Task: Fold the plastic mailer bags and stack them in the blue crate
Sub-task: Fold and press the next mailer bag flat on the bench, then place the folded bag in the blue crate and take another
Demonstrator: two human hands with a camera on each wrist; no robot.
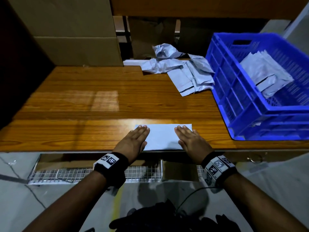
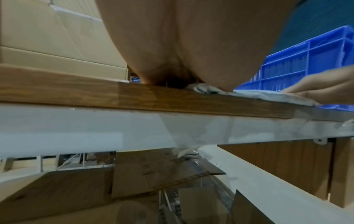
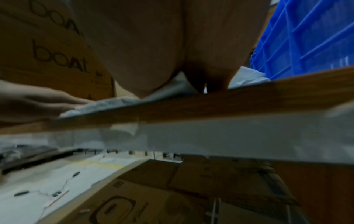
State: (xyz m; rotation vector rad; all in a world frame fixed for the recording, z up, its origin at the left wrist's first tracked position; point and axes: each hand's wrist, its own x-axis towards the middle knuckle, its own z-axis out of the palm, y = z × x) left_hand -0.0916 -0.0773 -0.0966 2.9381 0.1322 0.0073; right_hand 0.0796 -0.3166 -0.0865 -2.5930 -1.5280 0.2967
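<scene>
A pale grey mailer bag (image 1: 163, 137), folded into a flat rectangle, lies at the near edge of the wooden table (image 1: 87, 104). My left hand (image 1: 135, 139) presses flat on its left end with straight fingers. My right hand (image 1: 190, 140) presses flat on its right end the same way. The blue crate (image 1: 247, 104) stands at the right of the table and holds folded mailers (image 1: 265, 76). A loose pile of crumpled mailers (image 1: 180, 67) lies at the back, left of the crate. Both wrist views show my palms on the bag (image 2: 254, 93) (image 3: 107, 103) at the table edge.
A large cardboard box (image 1: 71, 30) stands at the back left of the table. A small white box (image 1: 133, 62) lies beside the crumpled pile. More cardboard boxes (image 3: 172, 189) and a wire rack (image 1: 93, 173) sit under the table.
</scene>
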